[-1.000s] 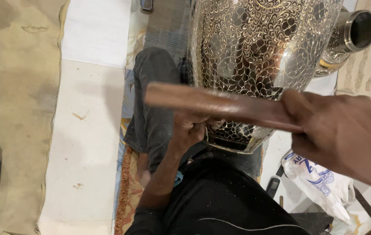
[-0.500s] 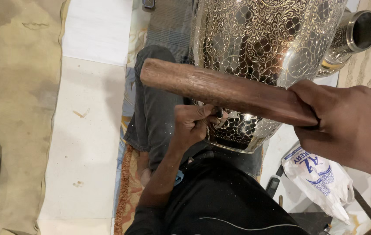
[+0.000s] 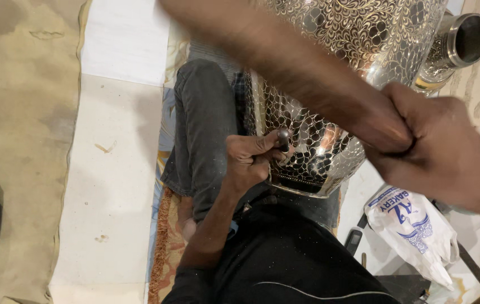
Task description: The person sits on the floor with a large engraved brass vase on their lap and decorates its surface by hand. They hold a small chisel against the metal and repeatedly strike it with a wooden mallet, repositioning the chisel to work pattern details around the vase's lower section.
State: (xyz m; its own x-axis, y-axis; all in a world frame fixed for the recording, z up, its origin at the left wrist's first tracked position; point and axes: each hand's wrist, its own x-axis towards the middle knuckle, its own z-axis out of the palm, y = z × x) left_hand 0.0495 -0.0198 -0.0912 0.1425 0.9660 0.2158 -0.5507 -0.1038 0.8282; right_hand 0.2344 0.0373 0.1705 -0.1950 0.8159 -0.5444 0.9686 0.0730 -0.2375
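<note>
Head view, looking down on a seated person at work on the floor.

Item: large metal vessel (image 3: 358,62), polished, covered in fine engraved scrollwork above and a net-like pattern below. It lies tilted across the person's lap, its base rim toward the body, its plain neck and open mouth (image 3: 462,42) pointing up and to the right.

Item: wooden mallet (image 3: 285,62), a long brown bar, blurred by motion. It crosses the upper frame diagonally in front of the vessel. The right hand (image 3: 448,152) is clenched around its lower end, fingers wrapped fully round.

Item: small dark punch (image 3: 282,139), a short metal tool with a rounded head. The left hand (image 3: 251,160) pinches it between thumb and fingers, its working end set against the netted lower wall of the vessel. Whether the tip actually touches the metal cannot be told.

Item: left leg in grey trousers (image 3: 203,129), bent, lying just beside the vessel's left flank. Black shirt (image 3: 285,264) below.

Item: white plastic bag (image 3: 411,231) with blue printing, crumpled on the floor at lower right, near the vessel's base. A small dark flat object (image 3: 353,241) lies just left of it.

Item: fringed patterned mat (image 3: 164,247) under the leg, on pale floor tiles (image 3: 110,169), with a tan covering (image 3: 20,124) at far left.
</note>
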